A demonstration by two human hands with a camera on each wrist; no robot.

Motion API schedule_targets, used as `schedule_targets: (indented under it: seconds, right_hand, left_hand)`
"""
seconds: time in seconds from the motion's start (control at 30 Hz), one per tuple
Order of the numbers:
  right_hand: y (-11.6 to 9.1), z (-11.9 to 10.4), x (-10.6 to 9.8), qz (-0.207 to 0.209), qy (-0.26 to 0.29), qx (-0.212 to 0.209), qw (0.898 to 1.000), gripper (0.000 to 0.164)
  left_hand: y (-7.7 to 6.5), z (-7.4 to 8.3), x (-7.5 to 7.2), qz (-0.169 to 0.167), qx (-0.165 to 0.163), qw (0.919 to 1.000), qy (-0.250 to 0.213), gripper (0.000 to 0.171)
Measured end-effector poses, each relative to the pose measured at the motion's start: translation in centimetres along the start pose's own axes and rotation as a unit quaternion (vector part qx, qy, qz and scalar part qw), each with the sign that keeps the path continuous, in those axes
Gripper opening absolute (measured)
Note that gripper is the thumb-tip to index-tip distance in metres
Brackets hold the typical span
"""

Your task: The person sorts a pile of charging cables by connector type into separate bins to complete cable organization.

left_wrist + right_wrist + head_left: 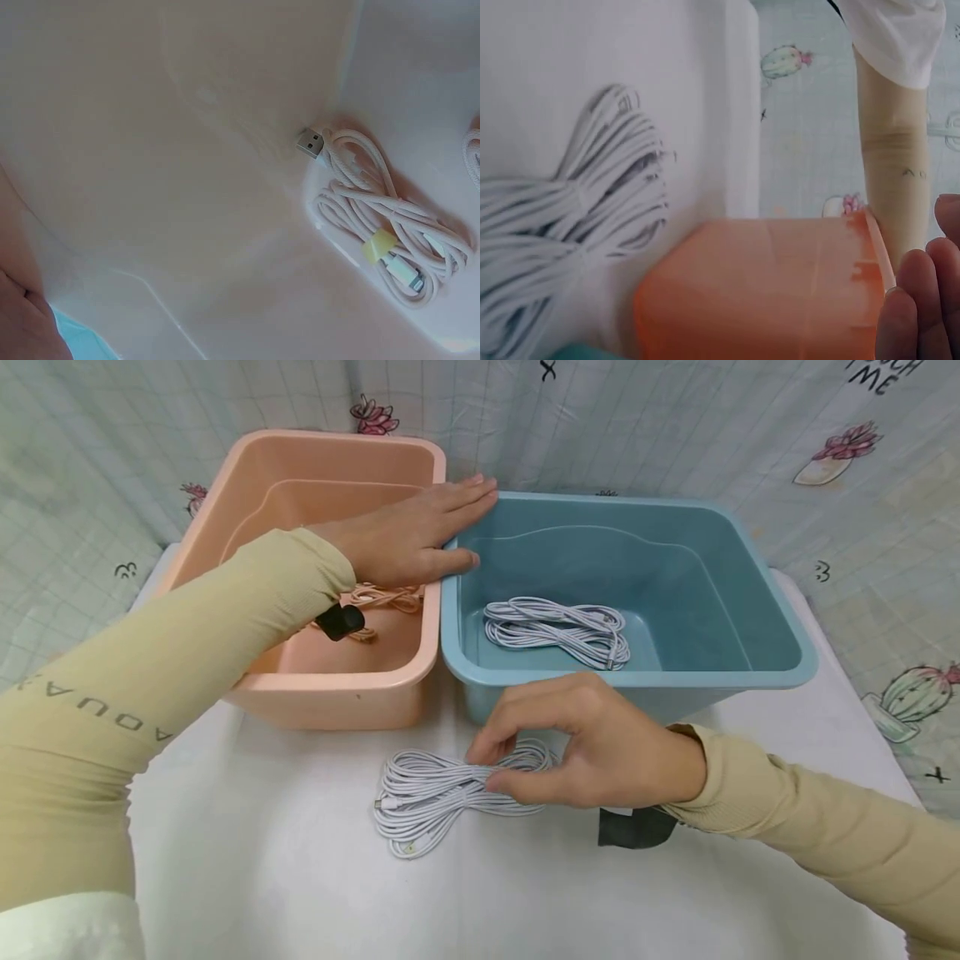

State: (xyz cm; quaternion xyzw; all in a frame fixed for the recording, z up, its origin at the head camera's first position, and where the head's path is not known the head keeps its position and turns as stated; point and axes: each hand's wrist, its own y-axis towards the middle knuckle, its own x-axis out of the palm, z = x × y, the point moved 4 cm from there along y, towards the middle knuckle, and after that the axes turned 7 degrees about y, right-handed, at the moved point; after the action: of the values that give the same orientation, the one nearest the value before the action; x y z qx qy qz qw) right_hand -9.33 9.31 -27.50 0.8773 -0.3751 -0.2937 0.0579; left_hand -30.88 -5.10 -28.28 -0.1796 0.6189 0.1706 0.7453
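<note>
My left hand (420,535) lies with fairly straight fingers across the adjoining rims of the peach bin (337,681) and the blue bin (735,679). My right hand (592,743) is over a coiled white cable (420,789) on the table, thumb and fingers bent with a gap between them. In the right wrist view the fingers (930,315) stand apart from that coil (622,180). Another coiled white cable (555,631) lies inside the blue bin. Inside the peach bin, a pinkish USB cable (375,199) is bundled with a yellow tie, beside part of another cable.
A white-covered table (300,860) bears both bins side by side. Behind it hangs a curtain (637,435) printed with cacti. A black wrist device (341,621) is strapped at my left wrist, and another dark one (636,828) shows under the right.
</note>
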Motion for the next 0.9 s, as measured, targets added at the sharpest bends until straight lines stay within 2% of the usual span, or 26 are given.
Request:
schedule_targets:
  seconds: [0.13,0.37,0.53,0.73,0.9]
  right_hand:
    - [-0.3,1.0,1.1,-0.014,0.005,0.008,1.0,0.024]
    - [-1.1,3.4,3.1,-0.038,-0.025,0.04,0.998,0.021]
    - [-1.5,4.8,4.3,-0.047,-0.039,0.043,0.997,0.023]
    - [-1.5,6.0,5.1,-0.045,-0.07,0.036,0.996,0.029]
    - [-1.4,6.8,5.3,-0.037,-0.072,0.053,0.995,0.035]
  left_hand:
    - [0.0,-0.1,0.0,0.0,-0.003,1.0,0.002,0.078]
    - [0.1,-0.1,0.0,-0.001,0.001,1.0,-0.001,0.078]
    - [0.1,-0.1,0.1,-0.005,-0.001,1.0,-0.001,0.079]
    - [0.1,-0.1,0.1,-0.005,0.001,1.0,-0.002,0.079]
    - [0.1,-0.1,0.1,-0.003,0.0,1.0,-0.001,0.079]
